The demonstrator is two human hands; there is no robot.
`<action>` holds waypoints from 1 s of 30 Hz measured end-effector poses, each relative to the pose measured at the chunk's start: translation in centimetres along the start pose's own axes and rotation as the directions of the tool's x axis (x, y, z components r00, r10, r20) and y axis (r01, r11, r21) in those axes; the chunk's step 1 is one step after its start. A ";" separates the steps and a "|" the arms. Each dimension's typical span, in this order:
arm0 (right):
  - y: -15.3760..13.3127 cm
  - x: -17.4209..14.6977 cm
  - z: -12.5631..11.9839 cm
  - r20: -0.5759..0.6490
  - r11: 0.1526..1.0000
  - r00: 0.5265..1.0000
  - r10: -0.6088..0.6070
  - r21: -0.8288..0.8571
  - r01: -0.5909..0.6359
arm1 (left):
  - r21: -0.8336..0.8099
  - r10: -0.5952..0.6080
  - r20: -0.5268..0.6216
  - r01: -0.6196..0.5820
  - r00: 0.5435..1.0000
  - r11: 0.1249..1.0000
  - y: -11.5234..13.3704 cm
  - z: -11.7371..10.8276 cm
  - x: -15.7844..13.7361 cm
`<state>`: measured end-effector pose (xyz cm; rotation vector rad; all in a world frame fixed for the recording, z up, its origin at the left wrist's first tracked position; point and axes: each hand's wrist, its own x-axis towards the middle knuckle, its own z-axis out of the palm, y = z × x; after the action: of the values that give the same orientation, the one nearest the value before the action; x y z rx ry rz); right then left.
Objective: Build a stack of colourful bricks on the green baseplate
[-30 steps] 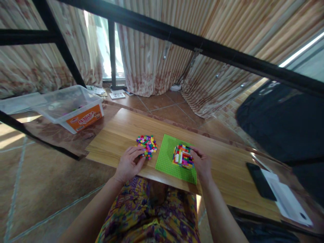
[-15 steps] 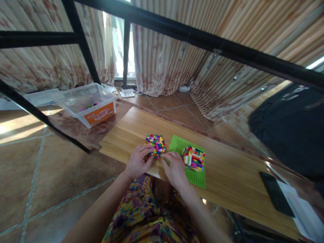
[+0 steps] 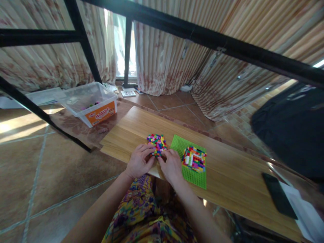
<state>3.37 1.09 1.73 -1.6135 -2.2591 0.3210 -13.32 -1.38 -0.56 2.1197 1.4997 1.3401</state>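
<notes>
A loose pile of small toy bricks [image 3: 157,141] in many colours lies on the wooden table. My left hand [image 3: 140,161] rests at the pile's near left side, its fingers curved over the bricks and the thumb apart from them. At the near right edge of the pile is my right hand [image 3: 171,165], fingertips touching the bricks, with thumb and forefinger slightly apart. I see no brick held in either hand. To the right of it lies a green baseplate [image 3: 193,180], bearing a multicoloured block structure [image 3: 194,159] with stepped layers.
The wooden table [image 3: 227,172] runs long to the right, where a black phone-like slab [image 3: 279,195] lies beside white paper. A clear plastic bin [image 3: 89,101] with an orange label stands beyond the table's left end. A dark metal frame [image 3: 177,25] crosses above, in front of curtains.
My right hand has shifted left, off the baseplate's edge and closer to the bricks in the pile. My left hand has stayed nearly still. The view has moved slightly.
</notes>
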 end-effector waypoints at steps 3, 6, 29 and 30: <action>0.1 0.2 0.1 -0.002 1.000 1.000 0.011 0.008 -0.011 | 0.030 0.009 0.009 -0.009 1.000 1.000 0.1 -0.1 0.1; 0.3 0.2 0.2 -0.017 0.999 1.000 0.015 0.037 -0.015 | 0.047 0.011 0.016 -0.012 1.000 0.999 0.1 -0.1 0.1; -0.2 0.1 0.7 -0.063 0.992 0.998 -0.030 0.117 0.038 | 0.142 0.037 0.078 -0.048 0.996 0.989 0.0 0.0 0.2; -0.1 0.0 0.6 -0.066 0.988 0.996 -0.052 0.139 0.061 | 0.145 0.041 0.083 -0.053 0.996 0.988 0.0 0.0 0.2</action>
<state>3.05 1.03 1.23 -1.4658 -2.1788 0.4012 -13.35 -1.18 -0.45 2.2826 1.5706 1.1767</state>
